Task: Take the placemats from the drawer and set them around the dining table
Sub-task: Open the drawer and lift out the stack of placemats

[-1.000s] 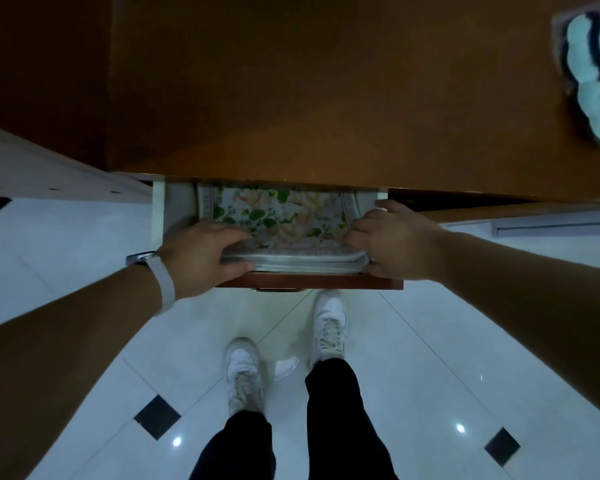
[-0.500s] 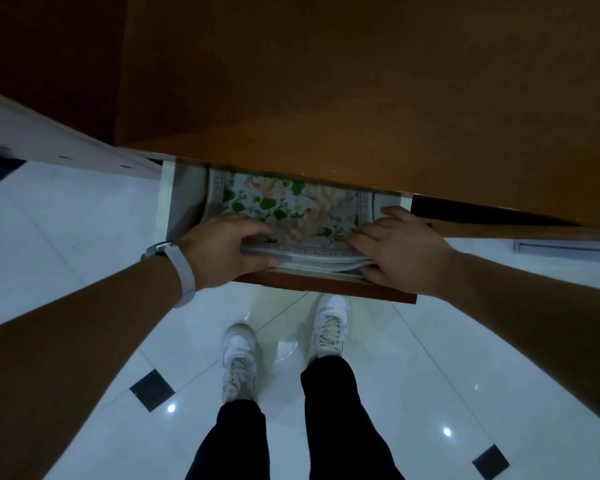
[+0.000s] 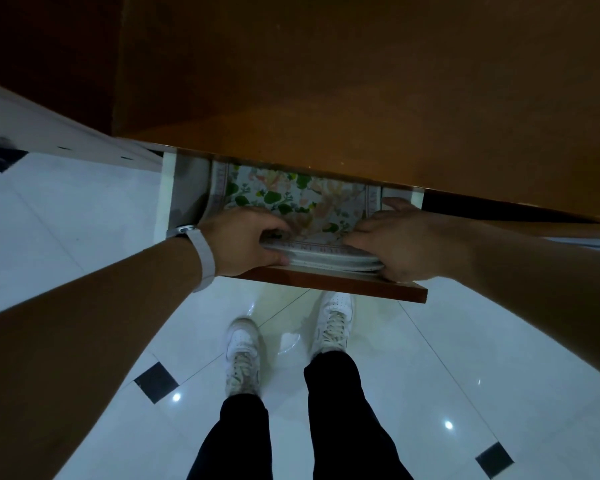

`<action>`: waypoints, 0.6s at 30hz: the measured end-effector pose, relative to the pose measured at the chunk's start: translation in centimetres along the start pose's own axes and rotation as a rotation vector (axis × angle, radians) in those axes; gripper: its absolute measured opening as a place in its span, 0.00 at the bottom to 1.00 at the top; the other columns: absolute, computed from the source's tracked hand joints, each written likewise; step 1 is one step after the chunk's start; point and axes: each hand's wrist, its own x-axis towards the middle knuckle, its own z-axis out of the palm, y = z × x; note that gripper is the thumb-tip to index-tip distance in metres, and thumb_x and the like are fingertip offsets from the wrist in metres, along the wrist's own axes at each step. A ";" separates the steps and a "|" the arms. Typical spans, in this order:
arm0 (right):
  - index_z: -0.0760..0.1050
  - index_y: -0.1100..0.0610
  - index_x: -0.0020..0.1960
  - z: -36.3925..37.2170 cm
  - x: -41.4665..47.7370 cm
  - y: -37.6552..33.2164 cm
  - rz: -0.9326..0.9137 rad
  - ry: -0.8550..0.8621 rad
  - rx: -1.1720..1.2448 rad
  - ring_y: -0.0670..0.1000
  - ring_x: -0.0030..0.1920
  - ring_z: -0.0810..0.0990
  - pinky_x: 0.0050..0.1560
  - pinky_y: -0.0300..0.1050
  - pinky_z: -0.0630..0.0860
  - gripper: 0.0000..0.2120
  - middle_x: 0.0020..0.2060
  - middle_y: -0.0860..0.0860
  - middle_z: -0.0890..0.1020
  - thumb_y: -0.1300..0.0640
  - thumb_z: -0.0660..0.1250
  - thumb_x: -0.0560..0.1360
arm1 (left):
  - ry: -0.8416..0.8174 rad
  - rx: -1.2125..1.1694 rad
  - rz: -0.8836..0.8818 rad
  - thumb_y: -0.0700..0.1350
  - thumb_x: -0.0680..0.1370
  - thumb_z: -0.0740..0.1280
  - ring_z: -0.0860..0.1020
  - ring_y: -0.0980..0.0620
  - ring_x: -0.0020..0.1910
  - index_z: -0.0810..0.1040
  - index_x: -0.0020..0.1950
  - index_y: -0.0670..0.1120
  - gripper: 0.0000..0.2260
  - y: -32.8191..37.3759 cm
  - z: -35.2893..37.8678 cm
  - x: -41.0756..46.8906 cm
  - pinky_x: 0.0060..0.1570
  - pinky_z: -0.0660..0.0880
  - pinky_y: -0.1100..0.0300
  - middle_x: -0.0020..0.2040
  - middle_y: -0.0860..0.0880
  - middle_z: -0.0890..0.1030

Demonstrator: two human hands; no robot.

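Observation:
A stack of placemats point(image 3: 284, 195) with a green and peach floral print and a bordered edge lies in the open drawer point(image 3: 333, 284) under the brown cabinet top. My left hand point(image 3: 243, 240) grips the stack's near left edge, thumb underneath and fingers on top. On the near right edge, my right hand point(image 3: 402, 240) holds the stack the same way. The near edge of the stack is lifted a little above the drawer front. The far part of the mats is hidden under the cabinet top.
The brown cabinet top point(image 3: 361, 81) overhangs the drawer. Below is a glossy white tiled floor point(image 3: 66, 220) with small black inserts. My two feet in white sneakers point(image 3: 243, 351) stand just in front of the drawer. A white ledge point(image 3: 66, 140) runs along the left.
The view has tilted and shifted slightly. Both hands keep their grip on the placemat stack, and its near edge has risen a little over the drawer front.

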 end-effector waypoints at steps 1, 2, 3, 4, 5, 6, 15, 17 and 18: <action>0.57 0.46 0.76 0.0 0.3 -0.1 -0.001 0.001 -0.019 0.52 0.68 0.68 0.74 0.57 0.51 0.35 0.67 0.47 0.72 0.54 0.67 0.72 | 0.009 0.002 -0.002 0.55 0.73 0.73 0.73 0.51 0.63 0.76 0.67 0.53 0.24 -0.1 0.1 0.0 0.64 0.70 0.55 0.67 0.52 0.76; 0.57 0.46 0.76 0.1 0.5 -0.2 -0.003 0.007 -0.038 0.53 0.67 0.69 0.73 0.57 0.53 0.35 0.66 0.48 0.73 0.53 0.67 0.72 | 0.018 0.002 -0.002 0.55 0.72 0.73 0.73 0.50 0.63 0.76 0.67 0.53 0.24 -0.1 0.2 -0.1 0.64 0.71 0.55 0.67 0.51 0.76; 0.58 0.47 0.75 0.3 0.7 -0.2 -0.009 0.014 -0.057 0.53 0.66 0.70 0.72 0.57 0.55 0.34 0.65 0.48 0.74 0.52 0.67 0.72 | 0.021 0.000 -0.009 0.55 0.72 0.73 0.73 0.50 0.63 0.76 0.67 0.53 0.24 -0.2 0.2 -0.1 0.64 0.71 0.54 0.67 0.51 0.76; 0.60 0.47 0.74 0.5 0.8 -0.1 -0.022 0.028 -0.082 0.53 0.64 0.72 0.71 0.57 0.58 0.33 0.64 0.48 0.74 0.50 0.67 0.72 | 0.021 0.000 -0.013 0.55 0.72 0.73 0.73 0.50 0.63 0.76 0.67 0.53 0.24 -0.3 0.3 -0.1 0.64 0.71 0.54 0.67 0.51 0.76; 0.61 0.48 0.73 0.7 0.9 0.0 -0.041 0.047 -0.110 0.52 0.62 0.73 0.69 0.55 0.61 0.32 0.63 0.48 0.75 0.48 0.67 0.72 | 0.019 0.002 -0.017 0.55 0.72 0.73 0.73 0.50 0.63 0.76 0.67 0.53 0.24 -0.3 0.4 0.0 0.64 0.71 0.54 0.67 0.51 0.76; 0.63 0.48 0.72 0.8 0.8 0.2 -0.059 0.071 -0.137 0.52 0.61 0.74 0.68 0.54 0.63 0.31 0.61 0.48 0.76 0.46 0.67 0.71 | 0.023 0.007 -0.017 0.55 0.73 0.73 0.73 0.50 0.63 0.76 0.67 0.53 0.23 -0.4 0.5 0.0 0.64 0.71 0.55 0.67 0.51 0.76; 0.68 0.49 0.67 -0.6 1.4 0.1 -0.098 -0.037 -0.114 0.52 0.55 0.77 0.61 0.53 0.71 0.24 0.55 0.48 0.79 0.47 0.67 0.73 | -0.052 0.027 -0.010 0.58 0.73 0.72 0.75 0.52 0.59 0.77 0.65 0.54 0.22 -0.6 1.0 1.3 0.61 0.73 0.54 0.63 0.53 0.78; 0.67 0.50 0.67 -0.5 1.7 -0.2 -0.119 -0.009 -0.158 0.53 0.53 0.78 0.59 0.52 0.72 0.25 0.54 0.49 0.79 0.48 0.67 0.73 | -0.088 0.029 -0.023 0.58 0.73 0.72 0.75 0.52 0.60 0.78 0.65 0.54 0.22 -0.7 1.1 1.7 0.62 0.73 0.53 0.64 0.54 0.78; 0.67 0.51 0.68 -0.4 1.8 -0.4 -0.123 -0.001 -0.167 0.54 0.52 0.78 0.58 0.52 0.73 0.26 0.53 0.50 0.80 0.48 0.67 0.72 | -0.105 0.033 -0.029 0.59 0.72 0.72 0.75 0.52 0.60 0.77 0.65 0.54 0.23 -0.8 1.0 1.8 0.62 0.72 0.53 0.64 0.54 0.78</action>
